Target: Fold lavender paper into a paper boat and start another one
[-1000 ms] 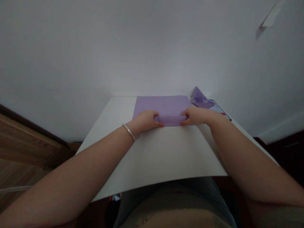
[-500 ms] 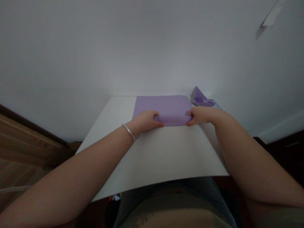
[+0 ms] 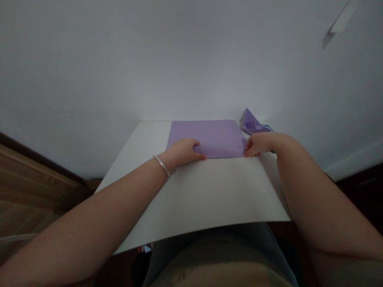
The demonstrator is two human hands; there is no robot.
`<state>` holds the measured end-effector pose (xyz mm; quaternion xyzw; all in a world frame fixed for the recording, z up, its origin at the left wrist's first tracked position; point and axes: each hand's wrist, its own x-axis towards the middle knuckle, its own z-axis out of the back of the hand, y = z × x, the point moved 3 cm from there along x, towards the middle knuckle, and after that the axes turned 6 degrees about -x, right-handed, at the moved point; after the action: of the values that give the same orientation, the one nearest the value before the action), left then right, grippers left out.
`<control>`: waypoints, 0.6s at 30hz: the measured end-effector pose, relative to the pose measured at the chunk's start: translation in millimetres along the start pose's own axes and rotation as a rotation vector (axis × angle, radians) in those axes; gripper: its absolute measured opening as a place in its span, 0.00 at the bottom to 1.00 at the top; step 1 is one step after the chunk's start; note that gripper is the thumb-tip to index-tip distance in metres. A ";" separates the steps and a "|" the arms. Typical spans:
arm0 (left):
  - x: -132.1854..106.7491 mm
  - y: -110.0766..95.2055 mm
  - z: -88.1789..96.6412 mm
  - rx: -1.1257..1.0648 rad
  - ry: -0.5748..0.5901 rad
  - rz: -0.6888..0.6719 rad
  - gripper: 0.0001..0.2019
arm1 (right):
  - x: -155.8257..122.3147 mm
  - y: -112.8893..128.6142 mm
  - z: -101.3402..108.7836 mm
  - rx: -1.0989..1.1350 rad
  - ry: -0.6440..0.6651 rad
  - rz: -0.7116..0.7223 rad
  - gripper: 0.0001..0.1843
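A sheet of purple paper [image 3: 209, 133] lies on the white table against the wall, its near edge folded over toward me. My left hand [image 3: 186, 150], with a silver bangle on the wrist, grips the near edge left of its middle, thumb at the front and fingers on top. At the near right corner, my right hand [image 3: 254, 144] has its fingers closed in a pinch on the paper. Just beyond that hand stands a folded purple paper shape [image 3: 251, 122] with a pointed peak, like a paper boat.
The white table [image 3: 209, 195] reaches from the wall to my lap. A dark-edged flat item [image 3: 267, 128] is partly hidden under the folded shape. Wooden furniture [image 3: 32, 187] stands to the left. A white strip [image 3: 342, 22] sticks out from the wall at upper right.
My right hand has slid right along the near edge to the corner, and its fingers have drawn closer together. The fold there looks flatter. My left hand has stayed in place.
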<state>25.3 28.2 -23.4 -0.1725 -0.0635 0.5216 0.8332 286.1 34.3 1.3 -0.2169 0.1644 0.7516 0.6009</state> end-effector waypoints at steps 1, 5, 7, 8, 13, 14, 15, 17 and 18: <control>0.1 0.1 -0.1 0.003 0.002 0.001 0.29 | -0.4 -3.8 -0.3 0.027 0.009 0.016 0.07; 0.7 -0.2 0.0 0.010 0.018 -0.009 0.28 | -9.3 -9.0 4.9 0.083 -0.036 0.080 0.07; 0.9 -0.4 0.8 0.010 0.015 -0.014 0.27 | -17.8 2.9 12.7 0.074 -0.195 0.126 0.09; 0.9 -0.6 1.3 0.009 0.013 -0.016 0.27 | -21.9 13.7 15.5 0.078 -0.262 0.168 0.10; -0.9 -2.5 3.3 -0.023 0.006 -0.022 0.26 | -25.3 80.3 9.4 0.068 -0.435 0.292 0.09; -1.5 -3.2 3.6 -0.030 0.005 -0.025 0.26 | -22.5 89.2 6.3 0.064 -0.472 0.275 0.10; -2.0 -3.9 4.0 -0.036 0.002 -0.027 0.26 | -19.1 95.1 2.9 0.071 -0.491 0.247 0.11; -2.8 -5.1 4.5 -0.050 -0.003 -0.028 0.25 | -12.1 101.1 -3.2 0.105 -0.478 0.229 0.14; -3.1 -5.6 4.7 -0.055 -0.006 -0.027 0.25 | -9.0 101.3 -5.1 0.128 -0.464 0.227 0.15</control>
<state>27.3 24.2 -16.8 -0.1930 -0.0827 0.5089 0.8348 189.7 1.5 0.3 0.0193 0.0928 0.8318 0.5470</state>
